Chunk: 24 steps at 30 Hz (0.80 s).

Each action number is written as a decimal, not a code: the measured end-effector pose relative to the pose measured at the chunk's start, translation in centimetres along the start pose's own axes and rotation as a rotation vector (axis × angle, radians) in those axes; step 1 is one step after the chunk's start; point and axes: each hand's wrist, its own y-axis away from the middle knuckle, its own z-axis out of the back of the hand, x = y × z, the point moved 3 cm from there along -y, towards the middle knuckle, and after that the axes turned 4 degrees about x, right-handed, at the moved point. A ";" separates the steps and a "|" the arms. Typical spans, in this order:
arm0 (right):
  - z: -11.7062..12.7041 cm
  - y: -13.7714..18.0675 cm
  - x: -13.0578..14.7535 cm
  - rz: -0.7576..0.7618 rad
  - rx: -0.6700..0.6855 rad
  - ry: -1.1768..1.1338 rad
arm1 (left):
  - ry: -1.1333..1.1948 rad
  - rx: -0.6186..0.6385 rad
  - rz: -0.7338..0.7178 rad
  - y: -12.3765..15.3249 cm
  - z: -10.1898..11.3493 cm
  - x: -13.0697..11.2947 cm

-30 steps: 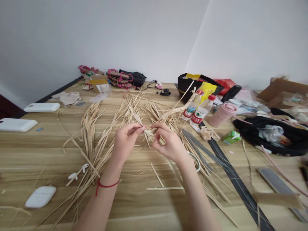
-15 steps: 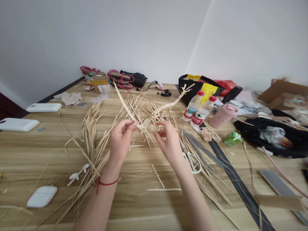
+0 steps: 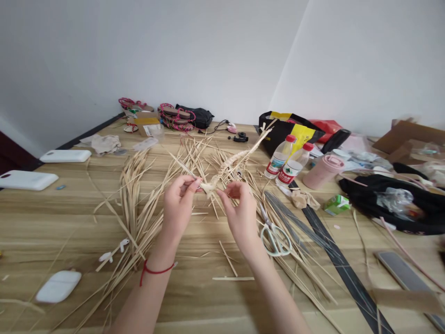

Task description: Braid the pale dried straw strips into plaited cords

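A pale woven straw piece (image 3: 227, 163) with a braided, twisted stem hangs between my hands, its frayed tip pointing up and to the right. My left hand (image 3: 179, 199) pinches a flat straw strip (image 3: 181, 163) at the piece's left end; the strip's free end sticks out up and left. Thumb and fingers of my right hand (image 3: 239, 208) close on the near right edge of the woven piece; what exactly lies between the fingertips is too small to make out. White-handled scissors (image 3: 276, 239) lie on the table just right of my right wrist.
Loose straw strips (image 3: 134, 199) spread over the wooden table (image 3: 194, 306). Two water bottles (image 3: 290, 164), a pink tumbler (image 3: 324, 171) and a black-yellow bag (image 3: 278, 134) stand at right. A white earphone case (image 3: 58, 286) lies at left, a phone (image 3: 403, 273) at lower right.
My right hand has moved in to the woven piece, its fingers closing. The strip in my left hand has swung lower, and the braided stem looks straighter.
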 end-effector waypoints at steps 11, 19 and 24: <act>-0.2 -1.4 -1.5 -0.132 0.168 -0.463 | -0.004 0.072 0.015 0.6 -0.6 -0.8; -0.6 -1.4 -1.8 -0.171 0.157 -0.613 | -0.016 0.071 -0.010 0.7 -0.7 -0.6; -0.8 -1.3 -1.8 -0.249 0.127 -0.636 | 0.011 0.048 0.028 0.8 -0.9 -0.7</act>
